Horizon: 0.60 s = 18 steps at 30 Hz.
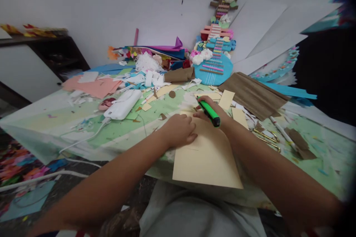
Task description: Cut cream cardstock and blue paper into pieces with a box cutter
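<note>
A cream sheet of paper (207, 163) lies at the table's front edge, its near end reaching past the edge, with a short thin line or slit near its left side. My left hand (180, 131) presses on the sheet's upper left part, its fingers bent and close together. In my right hand (213, 113) is a green cutter with a black end (208, 111), held over the far part of the sheet. The fingertips of that hand are near the paper, and the cutter's tip is hard to make out.
A white power bank (124, 104) with a cable lies left of my hands. Brown corrugated paper (254, 94), cream offcuts (226, 99) and gold-handled scissors (267, 137) are on the right. A blue guitar-shaped paper craft (213, 69) leans on the wall behind.
</note>
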{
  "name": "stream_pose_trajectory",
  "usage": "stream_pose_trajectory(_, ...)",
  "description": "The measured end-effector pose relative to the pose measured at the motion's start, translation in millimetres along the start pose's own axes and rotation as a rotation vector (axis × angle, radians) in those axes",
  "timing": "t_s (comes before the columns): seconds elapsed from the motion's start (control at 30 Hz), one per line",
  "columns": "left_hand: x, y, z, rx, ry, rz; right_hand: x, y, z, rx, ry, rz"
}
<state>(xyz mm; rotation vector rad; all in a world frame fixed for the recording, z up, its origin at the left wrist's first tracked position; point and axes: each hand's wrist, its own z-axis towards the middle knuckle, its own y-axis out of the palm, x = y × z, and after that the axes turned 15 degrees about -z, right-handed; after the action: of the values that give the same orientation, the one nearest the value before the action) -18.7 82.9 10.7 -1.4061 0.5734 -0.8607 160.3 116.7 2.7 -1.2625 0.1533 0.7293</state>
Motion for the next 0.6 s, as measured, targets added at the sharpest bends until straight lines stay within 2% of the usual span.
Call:
stream_pose_trajectory(0.13,16.0,-6.1,-24.9,-0.054,-0.097,0.021,0.5,11.6,1.8,-0.041,0.024,0.054)
stream_pose_trajectory(0.2,27.9,-5.3,-45.2,-0.062,-0.238,0.041,2.4,11.9,-0.7,-0.061,0.043,0.079)
stream_pose_trajectory(0.3,37.8,-1.8,-73.9,-0.005,-0.458,0.066,5.7,8.7,-2.4,-0.089,0.064,0.109)
stream_pose_trajectory(0.37,32.9,-1.1,-85.8,0.033,-0.583,0.088,6.2,6.1,-1.5,-0.113,0.116,0.159)
stream_pose_trajectory(0.47,14.7,-5.3,-91.8,0.092,-0.795,0.182,3.7,4.0,1.5,-0.156,0.277,0.299)
stream_pose_trajectory(0.53,7.9,-9.2,-91.1,0.127,-0.856,0.211,1.7,3.8,3.0,-0.166,0.369,0.378)
stream_pose_trajectory(0.6,14.2,-9.5,-90.1,0.218,-0.848,0.159,1.4,3.9,3.2,-0.158,0.416,0.418)
